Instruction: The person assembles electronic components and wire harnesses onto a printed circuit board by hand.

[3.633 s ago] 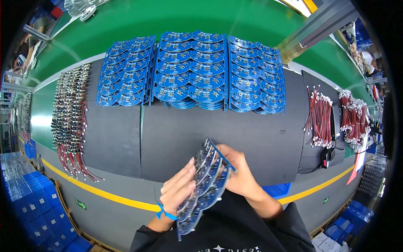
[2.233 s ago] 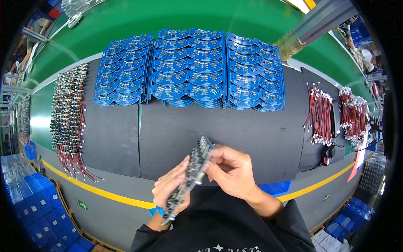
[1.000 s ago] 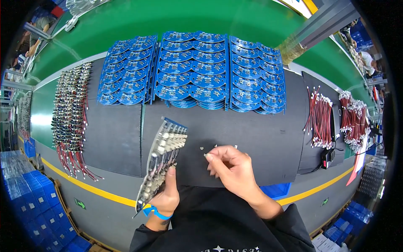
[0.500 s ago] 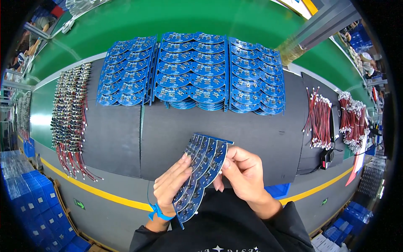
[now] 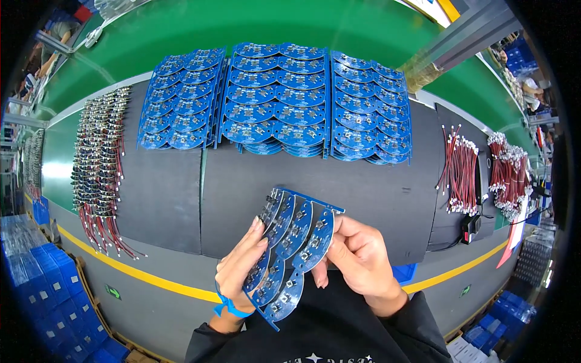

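A blue circuit board panel (image 5: 295, 233), made of rows of curved boards with small components, is held tilted in front of my body. My left hand (image 5: 242, 260) lies along its left side, fingers fairly straight against the boards; a blue band circles that wrist. At the upper right edge, my right hand (image 5: 358, 249) pinches the panel between thumb and fingers. Some fingers of both hands are hidden behind it. Beyond, on the dark mat, stand three stacks of similar blue panels: a left stack (image 5: 183, 100), a middle stack (image 5: 275, 97) and a right stack (image 5: 370, 112).
Wired small boards (image 5: 100, 163) lie in a long row at left. Red-and-black cable bundles (image 5: 463, 172) and more white-ended cables (image 5: 509, 172) lie at right beside a small black device (image 5: 471, 227). A metal post (image 5: 457, 45) rises at the far right. Blue crates (image 5: 54, 290) stand lower left.
The panel has turned so its component side faces up more, and its right edge has shifted slightly right with my right hand. My left hand has moved slightly left, still on the panel.
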